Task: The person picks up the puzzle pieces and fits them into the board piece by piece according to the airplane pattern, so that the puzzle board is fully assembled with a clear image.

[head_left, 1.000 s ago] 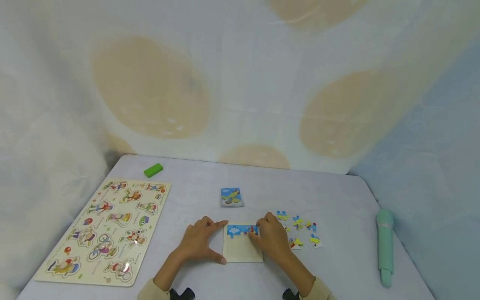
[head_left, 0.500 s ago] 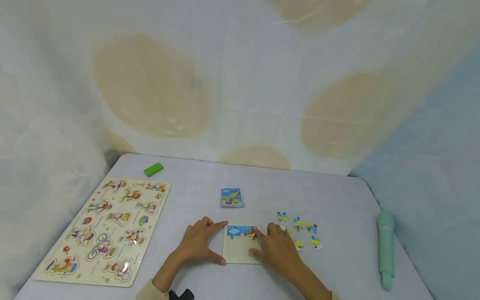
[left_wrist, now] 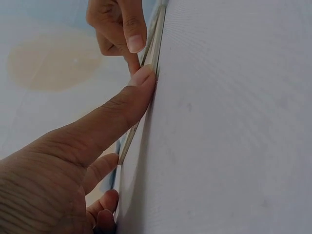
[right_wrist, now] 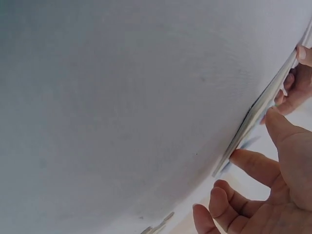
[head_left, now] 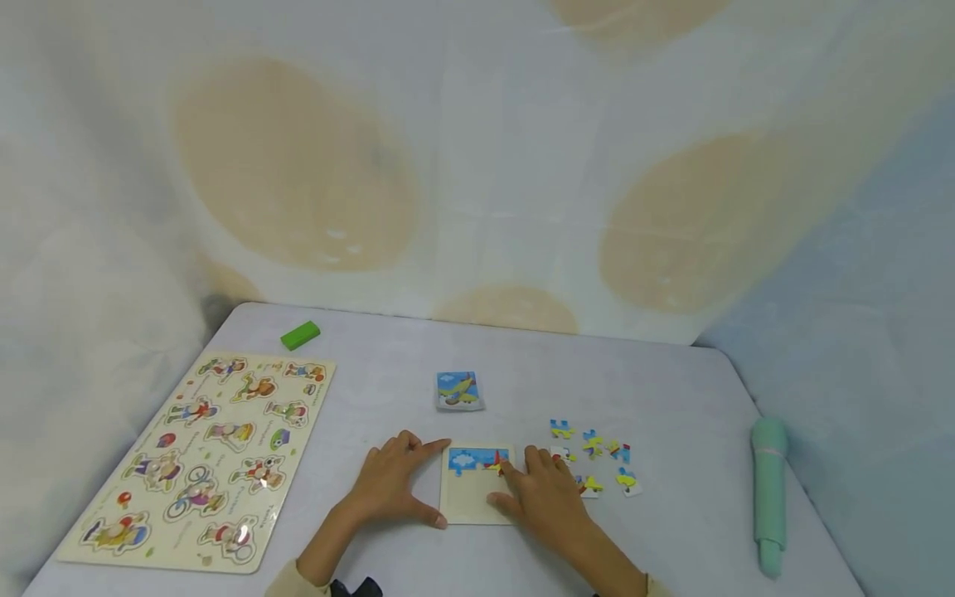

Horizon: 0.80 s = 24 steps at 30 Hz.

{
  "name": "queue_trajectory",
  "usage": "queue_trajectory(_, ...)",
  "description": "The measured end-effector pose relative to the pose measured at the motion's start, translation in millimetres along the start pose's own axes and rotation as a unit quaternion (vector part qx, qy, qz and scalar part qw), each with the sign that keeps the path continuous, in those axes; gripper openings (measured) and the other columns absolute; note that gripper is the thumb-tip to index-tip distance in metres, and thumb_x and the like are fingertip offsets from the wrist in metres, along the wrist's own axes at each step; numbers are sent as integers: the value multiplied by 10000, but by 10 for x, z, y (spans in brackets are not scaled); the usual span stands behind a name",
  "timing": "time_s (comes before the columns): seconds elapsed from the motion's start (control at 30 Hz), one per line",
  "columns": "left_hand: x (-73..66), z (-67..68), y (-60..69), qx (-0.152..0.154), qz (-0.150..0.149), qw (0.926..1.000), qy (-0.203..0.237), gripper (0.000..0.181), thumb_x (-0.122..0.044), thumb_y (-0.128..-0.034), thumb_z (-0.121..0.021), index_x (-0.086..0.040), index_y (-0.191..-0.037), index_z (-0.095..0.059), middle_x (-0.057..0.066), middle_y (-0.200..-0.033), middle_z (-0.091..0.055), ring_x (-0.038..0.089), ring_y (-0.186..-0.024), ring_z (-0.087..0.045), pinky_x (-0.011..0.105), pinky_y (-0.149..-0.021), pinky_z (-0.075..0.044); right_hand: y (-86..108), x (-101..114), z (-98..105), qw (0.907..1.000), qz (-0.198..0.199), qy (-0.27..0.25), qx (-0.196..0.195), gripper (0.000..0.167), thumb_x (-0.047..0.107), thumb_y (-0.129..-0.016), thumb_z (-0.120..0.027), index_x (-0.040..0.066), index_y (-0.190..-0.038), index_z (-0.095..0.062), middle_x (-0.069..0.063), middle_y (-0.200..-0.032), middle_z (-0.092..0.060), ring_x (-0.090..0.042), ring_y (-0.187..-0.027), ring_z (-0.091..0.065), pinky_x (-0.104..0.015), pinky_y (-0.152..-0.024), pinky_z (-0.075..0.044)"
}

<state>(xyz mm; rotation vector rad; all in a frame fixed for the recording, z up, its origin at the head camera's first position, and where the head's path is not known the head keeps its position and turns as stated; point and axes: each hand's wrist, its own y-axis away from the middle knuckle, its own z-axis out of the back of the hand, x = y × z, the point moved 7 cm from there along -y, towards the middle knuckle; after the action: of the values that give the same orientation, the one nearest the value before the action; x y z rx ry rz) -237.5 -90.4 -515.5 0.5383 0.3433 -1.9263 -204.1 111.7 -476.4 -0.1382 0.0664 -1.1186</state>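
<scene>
A small cream puzzle board (head_left: 472, 502) lies flat on the white table, with joined blue sky-and-cloud puzzle pieces (head_left: 464, 459) along its top. My left hand (head_left: 390, 481) rests beside it, thumb and index finger spread against its left edge; the left wrist view shows the thumb tip on that edge. At the right end of the row, the index fingertip of my right hand (head_left: 550, 502) presses on a red-and-yellow puzzle piece (head_left: 495, 466). Its thumb hovers over the bare part of the board. The right hand hides the board's right side.
Several loose puzzle pieces (head_left: 592, 444) lie right of the board. Behind it sits a small picture packet (head_left: 458, 390). A large peg puzzle board (head_left: 249, 497) covers the left side, a green block (head_left: 301, 335) beyond it. A mint-green tube (head_left: 769, 497) lies far right.
My right hand has shifted from the board's upper right corner, where its fingers were bunched, to pressing the red-and-yellow piece with the index fingertip. My left hand stays put.
</scene>
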Motion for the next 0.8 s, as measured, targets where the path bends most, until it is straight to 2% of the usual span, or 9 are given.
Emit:
queue_trajectory(0.13, -3, 9, 1, 22, 17, 10000, 30, 1031, -660, -513, -875, -329, -1427, -531, -51, -993, -427, 134, -880, -380, 325, -685, -262, -17, 1, 0, 9994, -268, -147, 160, 524, 548, -877, -661, 148, -1209, -729, -81, -892, -485, -218, -846, -471, -443, -774, -480)
queue_trajectory(0.33, -8, 17, 5, 22, 28, 10000, 14, 1029, -665, -513, -872, -325, -1424, -536, -55, -983, -424, 135, -870, -379, 322, -681, -258, -35, 38, -8, 9970, -627, -221, 386, 579, 569, -849, -687, 128, -1222, -718, -165, -1037, -539, -301, -959, -546, -514, -833, -498)
queue_trajectory(0.47, 4, 10, 6, 1, 21, 10000, 54, 1023, -661, -513, -874, -327, -1421, -540, -56, -983, -426, 132, -867, -380, 322, -680, -259, -77, 31, -18, 9962, -659, -251, 503, 578, 566, -849, -691, 126, -1222, -718, -118, -966, -512, -241, -865, -505, -422, -757, -492)
queue_trajectory(0.6, -6, 19, 19, -45, -18, 10000, 85, 1019, -649, -509, -881, -323, -1415, -548, -61, -980, -424, 127, -863, -378, 318, -677, -256, -100, -19, 7, 9945, -697, -644, 441, 540, 506, -852, -721, 100, -1208, -721, -53, -884, -453, -173, -756, -429, -319, -656, -403)
queue_trajectory(0.8, -11, 26, 28, -71, -27, 9999, 84, 1026, -652, -504, -881, -328, -1417, -544, -67, -974, -417, 124, -856, -373, 315, -672, -248, -124, -226, 89, 9868, -1122, -1166, -77, 476, 379, -799, -816, 71, -1152, -732, 4, -853, -433, -113, -669, -393, -226, -581, -340)
